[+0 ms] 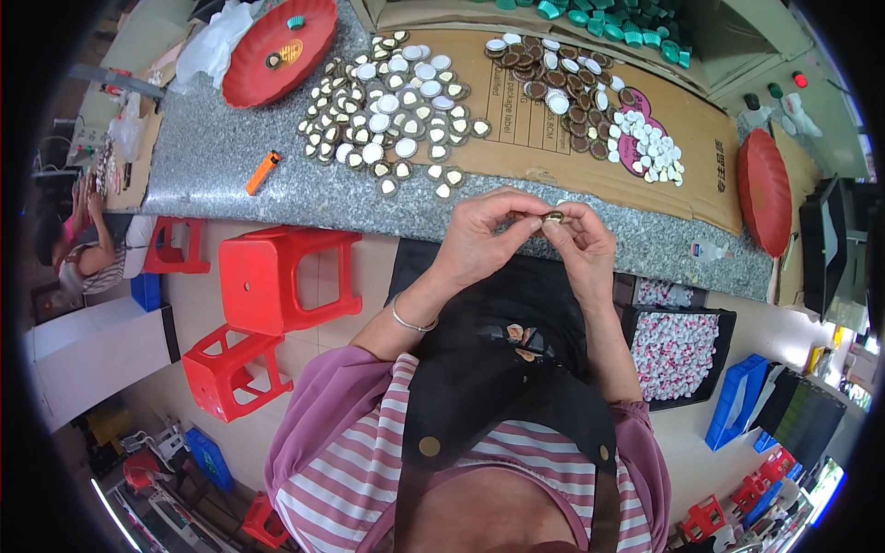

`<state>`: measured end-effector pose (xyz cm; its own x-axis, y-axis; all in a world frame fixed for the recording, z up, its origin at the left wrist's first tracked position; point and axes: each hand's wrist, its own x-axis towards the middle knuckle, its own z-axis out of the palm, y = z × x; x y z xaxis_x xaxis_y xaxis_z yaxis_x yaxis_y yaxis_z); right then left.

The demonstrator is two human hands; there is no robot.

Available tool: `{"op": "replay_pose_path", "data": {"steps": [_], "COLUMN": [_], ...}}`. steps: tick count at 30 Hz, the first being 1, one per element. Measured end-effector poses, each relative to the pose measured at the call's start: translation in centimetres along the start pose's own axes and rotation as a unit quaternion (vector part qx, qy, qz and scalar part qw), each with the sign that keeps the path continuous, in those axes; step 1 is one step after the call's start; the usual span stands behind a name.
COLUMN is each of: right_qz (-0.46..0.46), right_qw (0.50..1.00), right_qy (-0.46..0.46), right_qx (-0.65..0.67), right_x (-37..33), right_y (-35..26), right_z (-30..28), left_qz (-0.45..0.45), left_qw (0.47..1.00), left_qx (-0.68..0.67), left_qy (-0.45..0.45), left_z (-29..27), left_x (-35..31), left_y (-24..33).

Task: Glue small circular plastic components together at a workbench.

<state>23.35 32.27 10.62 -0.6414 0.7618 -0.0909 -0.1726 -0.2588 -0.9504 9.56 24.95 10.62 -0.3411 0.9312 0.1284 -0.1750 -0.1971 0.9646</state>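
Note:
My left hand and my right hand meet at the near edge of the speckled grey counter. Between their pinched fingertips is a small round disc with a dark edge and a pale part; the fingers cover much of it. Beyond my left hand spreads a pile of dark-rimmed discs, many with a pale centre piece and some showing white faces. Past my right hand, brown scalloped discs lie on a flat cardboard sheet, beside a cluster of small white pieces.
A red scalloped tray holds a few small items at the far left. Another red tray stands right. An orange tool lies on the counter. Green cups fill a shelf behind. Red stools stand below left; another person sits far left.

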Motion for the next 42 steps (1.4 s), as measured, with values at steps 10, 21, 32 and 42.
{"op": "replay_pose_path", "data": {"steps": [10, 21, 32, 42], "right_qz": [-0.019, 0.086, -0.055, -0.06], "right_qw": [1.0, 0.983, 0.997, 0.988], "right_qy": [0.014, 0.001, 0.004, 0.013], "right_qx": [-0.01, 0.16, -0.054, -0.14], "right_x": [0.0, 0.7, 0.7, 0.9], "right_y": [0.4, 0.3, 0.5, 0.4], "right_z": [0.7, 0.6, 0.5, 0.9], "left_qz": [0.008, 0.043, 0.063, 0.036], "left_qw": [0.999, 0.997, 0.991, 0.986], "left_qx": [-0.037, 0.043, 0.105, 0.16], "left_qy": [0.028, 0.042, 0.054, -0.002], "left_z": [0.0, -0.2, -0.1, -1.1], "left_x": [0.5, 0.2, 0.3, 0.2], "left_y": [0.2, -0.1, -0.1, 0.9]}}
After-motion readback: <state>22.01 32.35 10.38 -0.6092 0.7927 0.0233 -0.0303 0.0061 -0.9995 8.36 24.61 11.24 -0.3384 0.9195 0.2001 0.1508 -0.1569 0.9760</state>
